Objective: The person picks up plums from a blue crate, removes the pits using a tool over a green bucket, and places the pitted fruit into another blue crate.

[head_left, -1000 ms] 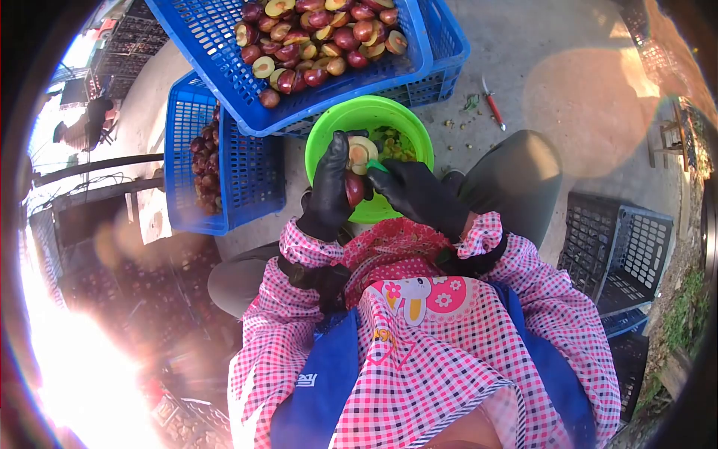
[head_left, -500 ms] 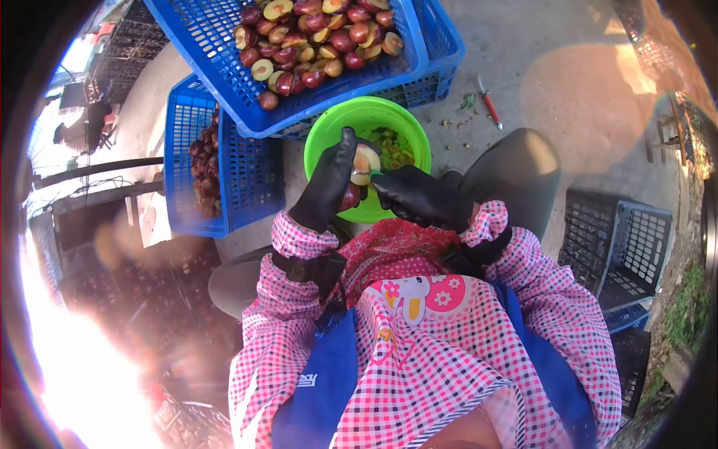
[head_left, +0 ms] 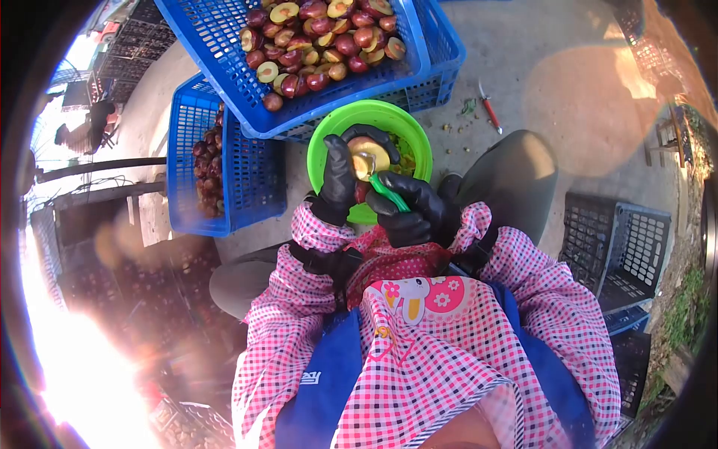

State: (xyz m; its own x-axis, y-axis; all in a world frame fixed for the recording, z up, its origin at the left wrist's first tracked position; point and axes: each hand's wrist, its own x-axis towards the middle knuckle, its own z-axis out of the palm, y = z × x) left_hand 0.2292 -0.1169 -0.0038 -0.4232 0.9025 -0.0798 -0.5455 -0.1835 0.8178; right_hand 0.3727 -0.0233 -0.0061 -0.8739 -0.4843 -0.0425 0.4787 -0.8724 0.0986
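- Where your pink checked smock is nearest, a blue garment carries a white mark, too unclear to read; lettering below the rabbit print cannot be made out either.
- Your right grip, gloved in black, is closed round a green-handled tool, its long axis slanting forward and left from your fist.
- The cut fruit lies ahead and left of your right grip, over the bucket, and the tool's tip appears to meet its cut face.
- Your left grip is curled round that fruit, making it the nearer hand; thumb left, fingers over the far side.
- Beneath your hands, the green bucket holds yellow-green bits.
- Beyond it, a blue crate holds halved fruit; to its left, another crate holds dark red fruit.
- Off to your right, a red-handled knife lies on the floor, well apart from both hands.
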